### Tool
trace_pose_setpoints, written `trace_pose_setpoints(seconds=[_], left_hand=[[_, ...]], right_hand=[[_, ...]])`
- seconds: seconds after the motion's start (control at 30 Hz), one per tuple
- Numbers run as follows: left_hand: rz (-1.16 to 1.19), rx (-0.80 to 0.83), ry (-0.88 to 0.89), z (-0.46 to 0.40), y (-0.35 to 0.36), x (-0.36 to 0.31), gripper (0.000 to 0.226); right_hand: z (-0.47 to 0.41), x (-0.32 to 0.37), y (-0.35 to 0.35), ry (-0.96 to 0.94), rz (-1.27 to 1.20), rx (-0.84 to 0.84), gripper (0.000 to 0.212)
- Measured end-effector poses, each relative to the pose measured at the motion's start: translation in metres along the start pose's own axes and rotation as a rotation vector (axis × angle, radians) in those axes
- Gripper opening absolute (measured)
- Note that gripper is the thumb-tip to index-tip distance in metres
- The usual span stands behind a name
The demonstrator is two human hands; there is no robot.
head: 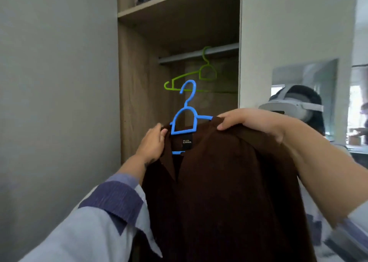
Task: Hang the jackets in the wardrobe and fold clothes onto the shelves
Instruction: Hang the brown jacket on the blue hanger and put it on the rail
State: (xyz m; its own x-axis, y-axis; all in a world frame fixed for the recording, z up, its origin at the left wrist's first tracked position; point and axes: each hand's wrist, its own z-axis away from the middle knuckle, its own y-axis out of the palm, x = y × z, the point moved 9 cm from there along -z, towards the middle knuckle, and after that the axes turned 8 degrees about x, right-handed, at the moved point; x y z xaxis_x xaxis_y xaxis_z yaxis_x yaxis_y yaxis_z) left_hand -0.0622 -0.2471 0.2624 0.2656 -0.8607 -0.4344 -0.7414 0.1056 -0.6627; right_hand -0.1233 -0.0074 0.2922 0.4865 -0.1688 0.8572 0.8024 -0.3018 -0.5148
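Hands share the load below the wardrobe rail [199,54]: left hand [152,143] pinches the brown jacket [225,192] at its collar, right hand [249,122] grasps its shoulder, leaving the blue hanger [186,115] hook free to catch beside the green hanger [203,76].

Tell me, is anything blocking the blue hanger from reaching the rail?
Nothing solid blocks it. The blue hanger with the brown jacket is below the rail, where a green hanger already hangs. Free rail shows left of it.
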Motion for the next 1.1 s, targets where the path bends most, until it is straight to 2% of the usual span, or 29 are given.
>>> trace_pose_setpoints(seconds=[0.1, 0.2, 0.27, 0.33, 0.4, 0.47, 0.5, 0.6, 0.73, 0.8, 0.87, 0.97, 1.1], left_hand=[[0.116, 0.041, 0.125, -0.036, 0.019, -0.018, 0.022], [0.146, 0.105, 0.203, -0.065, 0.032, -0.027, 0.022], [0.117, 0.112, 0.259, -0.086, 0.035, -0.029, 0.022], [0.015, 0.034, 0.285, -0.105, 0.026, -0.033, 0.030], [-0.122, -0.137, 0.284, -0.122, 0.001, -0.037, 0.043], [-0.203, -0.278, 0.263, -0.141, -0.025, -0.036, 0.048], [-0.229, -0.298, 0.238, -0.153, -0.033, -0.034, 0.050], [-0.274, -0.191, 0.144, -0.196, -0.041, -0.030, 0.056], [-0.062, -0.078, 0.000, -0.234, -0.040, -0.022, 0.063], [-0.024, -0.029, -0.070, -0.246, -0.030, -0.016, 0.056], [-0.048, -0.001, -0.068, -0.252, -0.019, -0.018, 0.043], [-0.005, -0.080, -0.038, -0.255, -0.018, -0.025, 0.040], [0.097, -0.209, -0.035, -0.255, -0.027, -0.022, 0.032]], right_hand=[[-0.005, 0.014, -0.009, 0.013, -0.186, -0.141, 0.013], [-0.014, 0.032, -0.024, -0.029, -0.135, -0.335, 0.020], [-0.028, 0.037, -0.030, -0.033, -0.072, -0.449, 0.033], [-0.042, 0.036, -0.036, 0.005, -0.006, -0.550, 0.040], [-0.057, 0.036, -0.039, 0.031, 0.039, -0.607, 0.028], [-0.071, 0.040, -0.044, 0.036, 0.017, -0.681, 0.011], [-0.077, 0.042, -0.051, 0.043, 0.037, -0.729, 0.021], [-0.094, 0.049, -0.066, 0.042, -0.003, -0.848, 0.034], [-0.122, 0.054, -0.084, 0.003, -0.075, -0.934, 0.035], [-0.138, 0.057, -0.098, -0.021, -0.101, -0.985, 0.033], [-0.150, 0.065, -0.110, -0.059, -0.108, -1.040, 0.032], [-0.165, 0.082, -0.128, -0.110, -0.014, -1.102, 0.036], [-0.182, 0.111, -0.152, -0.133, 0.097, -1.105, 0.038]])
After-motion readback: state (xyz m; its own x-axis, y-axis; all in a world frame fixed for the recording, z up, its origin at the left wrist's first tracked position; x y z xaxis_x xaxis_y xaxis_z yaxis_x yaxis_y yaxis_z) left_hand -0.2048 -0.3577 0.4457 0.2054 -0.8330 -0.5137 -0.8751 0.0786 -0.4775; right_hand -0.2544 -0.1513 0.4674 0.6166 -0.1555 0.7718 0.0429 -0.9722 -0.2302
